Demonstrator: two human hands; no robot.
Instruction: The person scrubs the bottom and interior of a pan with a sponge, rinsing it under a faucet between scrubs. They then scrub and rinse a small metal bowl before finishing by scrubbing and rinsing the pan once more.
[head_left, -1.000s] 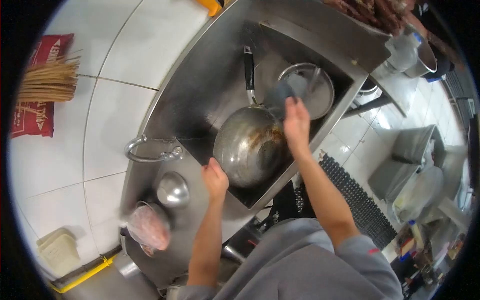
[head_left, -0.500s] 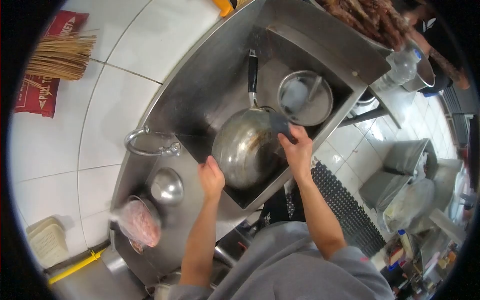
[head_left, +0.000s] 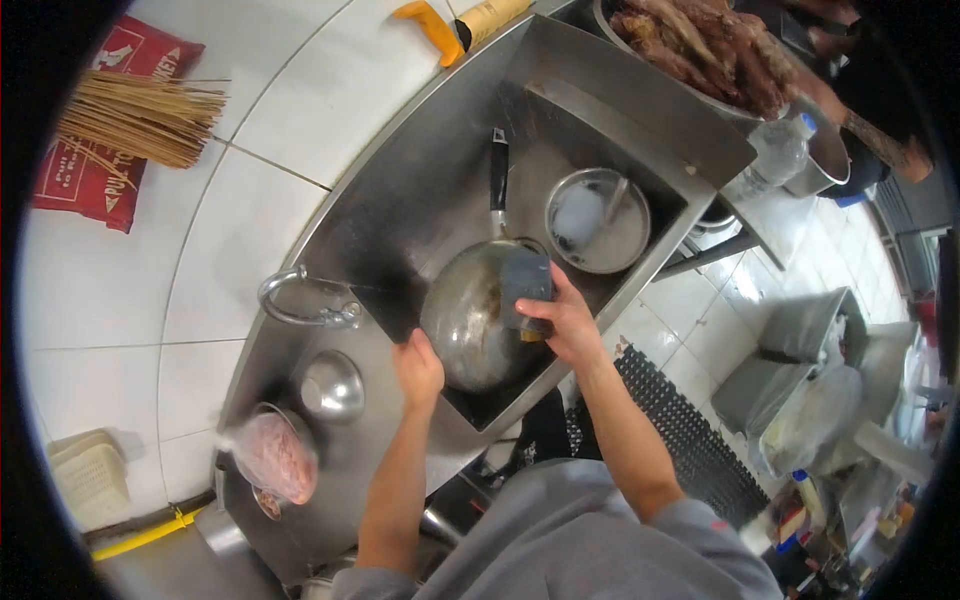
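An overturned wok [head_left: 462,320] with a black handle [head_left: 499,170] rests in the steel sink, its rounded, scorched underside facing up. My left hand [head_left: 418,372] grips the wok's rim at the near left, fingers closed. Over the right part of the underside, my right hand [head_left: 563,318] is closed around a dark grey scouring sponge [head_left: 526,285]; a bit of yellow shows at its lower edge. Behind the wok sits a round metal pan [head_left: 632,240] with cloudy water and a pale lump in it.
A curved faucet [head_left: 300,300] stands left of the basin. A metal bowl [head_left: 332,386] and a bag of pinkish meat [head_left: 283,458] lie on the counter. Browned meat [head_left: 700,50] fills a container at the back right, near another person's arm [head_left: 885,145]. Bins [head_left: 800,340] stand on the right.
My right hand has moved left across the wok's underside with the sponge, which now shows its flat face. My left hand stays at the rim. The view has shifted slightly.
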